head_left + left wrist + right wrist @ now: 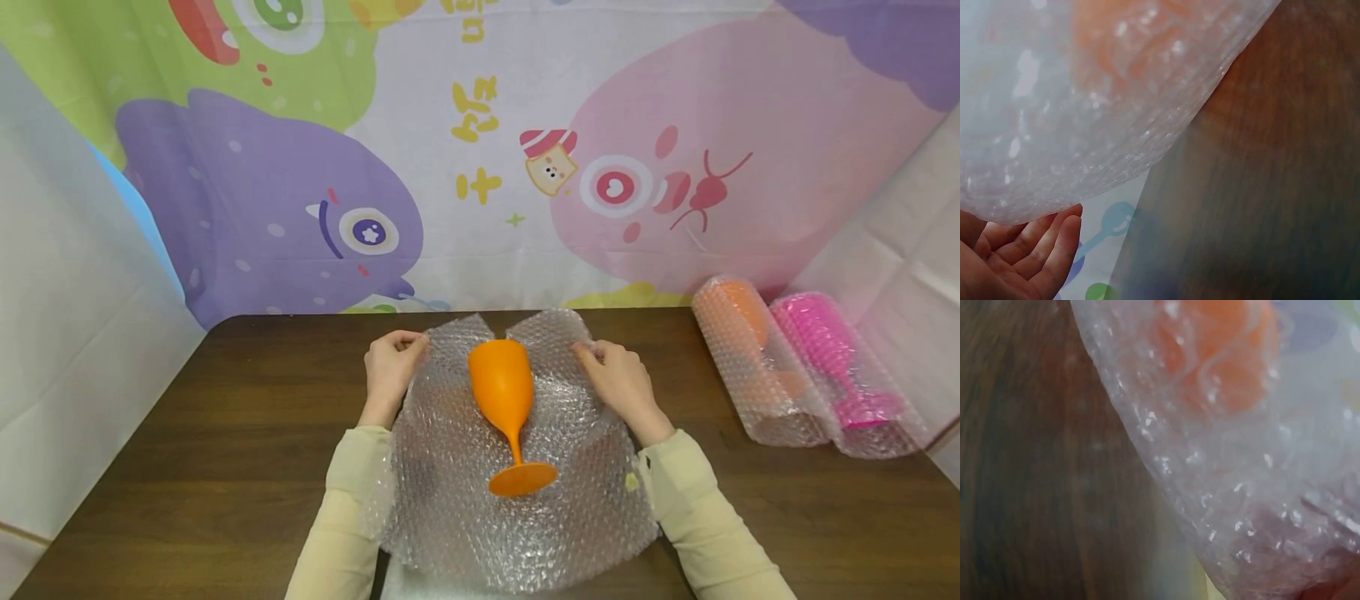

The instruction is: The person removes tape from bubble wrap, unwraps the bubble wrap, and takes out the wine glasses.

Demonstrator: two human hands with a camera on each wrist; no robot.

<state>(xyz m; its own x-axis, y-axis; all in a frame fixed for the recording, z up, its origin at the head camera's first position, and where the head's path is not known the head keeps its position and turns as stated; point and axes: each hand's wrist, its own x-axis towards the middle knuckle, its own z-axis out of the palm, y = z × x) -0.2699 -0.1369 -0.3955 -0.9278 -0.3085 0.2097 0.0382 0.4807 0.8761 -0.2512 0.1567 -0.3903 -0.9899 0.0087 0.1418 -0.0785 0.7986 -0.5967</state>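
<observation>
An orange goblet (504,387) lies on a spread sheet of bubble wrap (465,517), its bowl toward the back and its round foot toward the front. At the sheet's upper left edge, my left hand (390,371) pinches the wrap; the left wrist view shows the fingers (1054,250) lightly bent behind the film. My right hand (618,379) pinches the opposite upper edge between thumb and fingers. The sheet's sides bulge up around the goblet, whose orange shows through the film in both wrist views. In the right wrist view most of my right hand is hidden by the plastic.
On the right of the dark wooden table (247,433) lie two wrapped goblets, an orange one (738,317) and a pink one (821,337), side by side. A cartoon-printed cloth (450,250) hangs behind the table's back edge. White panels (75,292) stand at both sides.
</observation>
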